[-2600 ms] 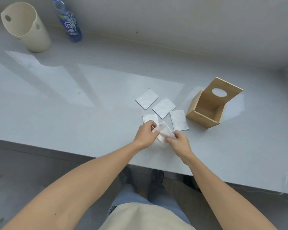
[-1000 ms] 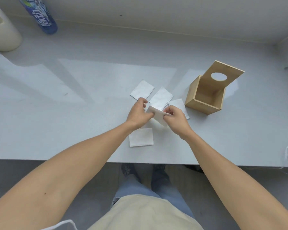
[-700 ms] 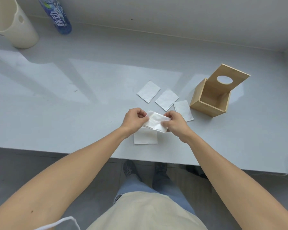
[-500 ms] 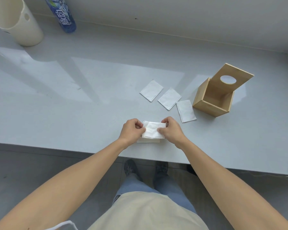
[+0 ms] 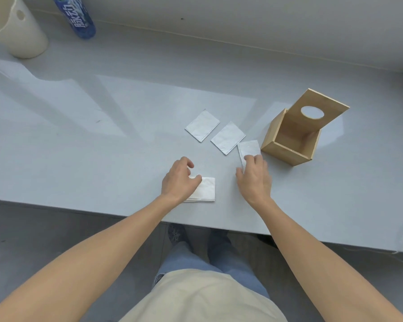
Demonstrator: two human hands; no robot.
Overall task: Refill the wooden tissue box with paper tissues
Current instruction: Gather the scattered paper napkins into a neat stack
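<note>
A person's left hand (image 5: 180, 180) rests loosely open on a small stack of folded tissues (image 5: 204, 190) near the counter's (image 5: 79, 140) front edge, while the right hand (image 5: 254, 177), fingers spread, presses a single tissue (image 5: 249, 148) just beside the open wooden tissue box (image 5: 293, 138). Two more tissues (image 5: 202, 125) (image 5: 228, 137) lie farther back, toward mid-counter.

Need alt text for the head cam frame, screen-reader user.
A person's left hand rests on a small stack of folded tissues near the grey table's front edge, while the right hand touches one of three more tissues lying flat. Just beyond, an empty wooden tissue box stands with its holed lid open.
</note>
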